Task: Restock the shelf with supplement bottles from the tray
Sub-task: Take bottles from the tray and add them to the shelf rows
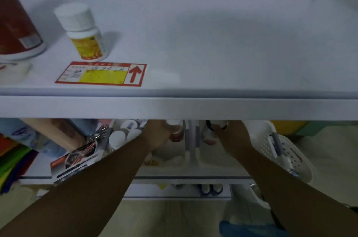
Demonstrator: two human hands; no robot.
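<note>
A white shelf [213, 46] fills the upper view. On its left stands a small supplement bottle [83, 33] with a white cap and a yellow-orange label. Below the shelf's front edge, my left hand [157, 136] is wrapped around a bottle with a red label [177, 133]. My right hand [230, 136] grips a second bottle [210, 132] with a dark cap and a white and red label. Both bottles hang over a white tray [193, 151]. The shelf edge hides the fingertips and the tops of both bottles.
A large red-labelled canister [17, 29] stands at the shelf's far left. A red and yellow price tag [100, 74] lies near the front edge. Below are white-capped bottles [124, 134], boxes [77, 157] and a white perforated basket [280, 147].
</note>
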